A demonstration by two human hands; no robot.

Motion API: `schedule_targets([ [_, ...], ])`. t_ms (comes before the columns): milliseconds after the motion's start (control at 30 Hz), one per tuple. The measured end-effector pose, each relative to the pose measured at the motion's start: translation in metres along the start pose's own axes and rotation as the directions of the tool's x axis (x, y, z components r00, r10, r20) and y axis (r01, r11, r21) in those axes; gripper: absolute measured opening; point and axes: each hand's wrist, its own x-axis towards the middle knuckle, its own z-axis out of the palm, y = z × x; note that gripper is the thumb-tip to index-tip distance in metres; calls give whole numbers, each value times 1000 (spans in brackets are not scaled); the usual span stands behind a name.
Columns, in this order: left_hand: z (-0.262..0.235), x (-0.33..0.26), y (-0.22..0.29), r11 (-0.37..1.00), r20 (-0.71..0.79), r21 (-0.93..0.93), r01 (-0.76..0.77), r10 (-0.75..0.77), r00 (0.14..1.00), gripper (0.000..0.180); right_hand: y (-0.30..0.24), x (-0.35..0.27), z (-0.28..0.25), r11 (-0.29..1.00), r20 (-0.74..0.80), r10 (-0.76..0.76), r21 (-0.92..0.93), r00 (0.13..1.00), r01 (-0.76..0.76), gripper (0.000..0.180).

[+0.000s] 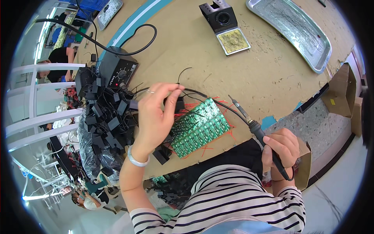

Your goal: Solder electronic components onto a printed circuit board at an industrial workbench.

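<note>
My right hand (283,146) is wrapped around the handle of a soldering iron (257,130), its tip pointing up and left over the table. My left hand (156,115) is raised at the left end of a green circuit board panel (208,130), thumb and forefinger pinched on a thin black wire (183,72) whose free end curves upward. The panel lies flat, with rows of repeated small circuits; black wires cross its left part and red wires stick out from under its edges. Small black boxes with wires lie beside it, partly hidden by my left hand.
A heap of small black wired boxes (99,121) covers the table's left side, below a black soldering station (118,70) with a dial and red light. Farther off stand an iron holder (219,16) with a yellow sponge (233,40) and a metal tray (317,50). Other people sit at left.
</note>
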Motion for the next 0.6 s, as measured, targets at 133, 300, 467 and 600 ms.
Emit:
schedule_targets([
  [133, 3, 11, 14, 982, 30, -168, 84, -80, 996, 12, -3, 2, -1, 1000, -1, -5, 4, 1000, 5, 24],
  [300, 3, 57, 16, 964, -2, -43, -264, 264, 965, 26, -5, 0, -2, 1000, -8, -9, -1, 1000, 9, 24],
  [467, 25, 54, 2, 875, 362, -74, -478, 471, 805, 40, -8, -7, -11, 999, -19, 29, -20, 999, -30, 22],
  [600, 22, 42, -1, 932, 416, -195, -307, 362, 834, 15, -11, -8, -13, 998, 46, 52, 29, 998, -53, 24],
])
